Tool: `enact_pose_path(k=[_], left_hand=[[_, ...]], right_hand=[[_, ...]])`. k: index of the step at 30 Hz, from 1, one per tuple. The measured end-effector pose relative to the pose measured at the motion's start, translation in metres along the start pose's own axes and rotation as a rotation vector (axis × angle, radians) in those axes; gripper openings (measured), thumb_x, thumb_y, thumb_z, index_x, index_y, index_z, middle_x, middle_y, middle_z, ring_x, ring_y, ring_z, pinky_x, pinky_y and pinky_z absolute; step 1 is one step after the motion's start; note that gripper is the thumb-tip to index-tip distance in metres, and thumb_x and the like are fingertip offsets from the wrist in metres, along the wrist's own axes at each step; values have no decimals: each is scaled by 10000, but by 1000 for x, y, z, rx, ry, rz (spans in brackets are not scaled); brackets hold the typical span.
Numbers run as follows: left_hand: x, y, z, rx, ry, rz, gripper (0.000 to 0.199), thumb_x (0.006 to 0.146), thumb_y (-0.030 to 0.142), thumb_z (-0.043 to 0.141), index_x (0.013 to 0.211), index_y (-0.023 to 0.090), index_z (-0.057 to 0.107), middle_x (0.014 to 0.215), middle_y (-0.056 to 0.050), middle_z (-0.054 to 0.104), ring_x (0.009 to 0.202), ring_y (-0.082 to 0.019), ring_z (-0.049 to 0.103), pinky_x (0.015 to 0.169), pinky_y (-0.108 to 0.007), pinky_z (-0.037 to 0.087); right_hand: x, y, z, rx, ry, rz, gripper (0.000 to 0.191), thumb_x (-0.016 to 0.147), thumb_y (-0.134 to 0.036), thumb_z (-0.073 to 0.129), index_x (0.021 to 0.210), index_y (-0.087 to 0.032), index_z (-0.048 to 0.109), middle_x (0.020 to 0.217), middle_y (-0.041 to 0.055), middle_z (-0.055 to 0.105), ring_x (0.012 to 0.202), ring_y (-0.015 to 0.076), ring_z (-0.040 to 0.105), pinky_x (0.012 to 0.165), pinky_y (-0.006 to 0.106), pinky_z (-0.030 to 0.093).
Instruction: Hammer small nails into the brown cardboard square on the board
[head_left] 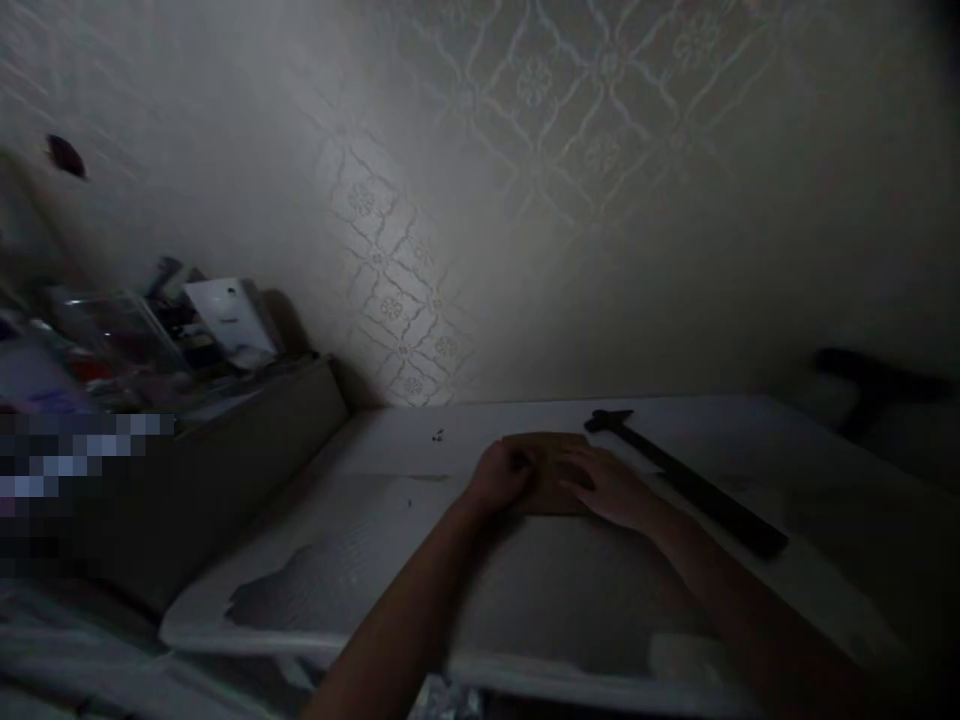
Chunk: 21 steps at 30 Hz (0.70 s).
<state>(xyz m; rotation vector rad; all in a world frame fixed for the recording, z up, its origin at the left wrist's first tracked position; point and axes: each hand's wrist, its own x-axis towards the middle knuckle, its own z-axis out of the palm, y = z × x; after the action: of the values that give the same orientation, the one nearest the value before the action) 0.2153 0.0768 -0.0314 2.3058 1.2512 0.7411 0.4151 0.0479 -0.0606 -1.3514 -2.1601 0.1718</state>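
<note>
A flat brown piece, seemingly a small wooden board [553, 503], lies on the white tabletop [390, 440] in front of me. My left hand [501, 476] rests at its left side with the fingers curled in a pinch; whatever they hold is too small and dark to make out. Across the board's right side my right hand [606, 486] lies with its fingers stretched out and apart. A dark hammer [697, 485] lies to the right of that hand, its head toward the wall. Left of the board are tiny dark bits [438, 436], perhaps nails.
A patterned wall [525, 250] rises behind the table. On the left, a raised ledge [247, 440] carries a white box [231, 318], a clear container [120, 325] and clutter. Another dark tool-like object [874, 380] is at the far right. The scene is dim.
</note>
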Motion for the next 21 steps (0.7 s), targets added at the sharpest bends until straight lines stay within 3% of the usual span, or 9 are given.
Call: enact_pose_path(k=[21], left_hand=[[2,2,7,-66,79,-57,189,779,236,552,811,182,730,856,-9,718,785,-153,639,761,-219,455]], right_hand=[[0,-3,-1,-1,0,6,341,822,-329,533,1132,-210,612,1233,99,568,1155,250,498,994,438,376]])
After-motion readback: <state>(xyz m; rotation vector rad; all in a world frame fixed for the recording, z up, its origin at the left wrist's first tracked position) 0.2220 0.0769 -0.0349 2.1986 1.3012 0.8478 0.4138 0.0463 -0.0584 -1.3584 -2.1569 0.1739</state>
